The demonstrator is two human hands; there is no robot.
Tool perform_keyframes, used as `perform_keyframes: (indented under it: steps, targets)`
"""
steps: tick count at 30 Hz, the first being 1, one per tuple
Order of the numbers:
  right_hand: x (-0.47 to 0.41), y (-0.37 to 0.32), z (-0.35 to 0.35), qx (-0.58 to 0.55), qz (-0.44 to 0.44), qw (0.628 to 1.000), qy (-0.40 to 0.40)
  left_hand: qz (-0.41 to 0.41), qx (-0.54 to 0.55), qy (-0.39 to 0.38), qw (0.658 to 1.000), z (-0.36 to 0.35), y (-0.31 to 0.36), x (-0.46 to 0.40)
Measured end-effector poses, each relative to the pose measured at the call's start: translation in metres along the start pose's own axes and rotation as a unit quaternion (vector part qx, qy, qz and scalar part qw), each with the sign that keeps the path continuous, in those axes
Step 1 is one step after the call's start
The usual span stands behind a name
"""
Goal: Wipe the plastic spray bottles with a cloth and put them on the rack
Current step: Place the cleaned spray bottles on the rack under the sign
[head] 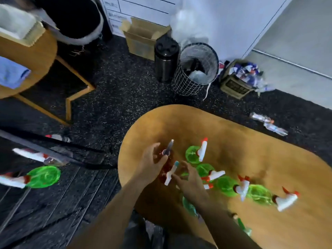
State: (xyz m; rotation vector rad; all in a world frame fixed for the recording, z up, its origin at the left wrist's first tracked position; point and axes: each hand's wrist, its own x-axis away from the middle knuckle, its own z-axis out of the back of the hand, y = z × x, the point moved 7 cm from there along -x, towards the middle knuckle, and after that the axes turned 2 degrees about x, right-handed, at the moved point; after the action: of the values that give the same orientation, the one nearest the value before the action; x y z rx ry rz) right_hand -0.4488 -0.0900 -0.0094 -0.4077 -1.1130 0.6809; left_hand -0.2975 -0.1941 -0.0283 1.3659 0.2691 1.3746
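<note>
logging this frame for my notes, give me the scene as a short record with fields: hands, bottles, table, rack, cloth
left hand: left hand holds a red translucent plastic spray bottle over the table edge
right hand: right hand touches the same bottle, near its white trigger head
table: oval wooden table with several green plastic spray bottles on it
rack: black slatted rack at left, one green spray bottle on it
cloth: none clearly visible in either hand

No legible text; cabinet drawer labels (pixel 111 5) blurred.
</note>
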Motion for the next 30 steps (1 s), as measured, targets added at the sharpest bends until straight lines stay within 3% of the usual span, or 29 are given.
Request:
perform_keyframes:
  steps: [3, 7, 15, 24, 30]
  targets:
    - [-0.014, 0.002, -0.013, 0.078, -0.017, 0.997, -0.023, 0.004, -0.054, -0.017, 0.998, -0.016, 0.005, -0.028]
    - [-0.027, 0.009, -0.030, 0.113, -0.009, 0.992, -0.049, 0.040, -0.042, -0.030, 0.998, -0.027, -0.005, -0.044]
    - [-0.024, 0.023, -0.035, -0.033, -0.065, 0.996, -0.055, 0.007, 0.075, -0.012, 0.997, -0.008, -0.001, -0.028]
    - [-0.001, -0.024, -0.011, 0.052, 0.105, 0.993, -0.001, 0.021, 0.234, 0.046, 0.971, 0.046, -0.015, 0.046]
    - [0.017, -0.079, -0.031, 0.065, 0.164, 0.984, -0.019, 0.014, 0.249, 0.110, 0.962, 0.097, -0.036, 0.101]
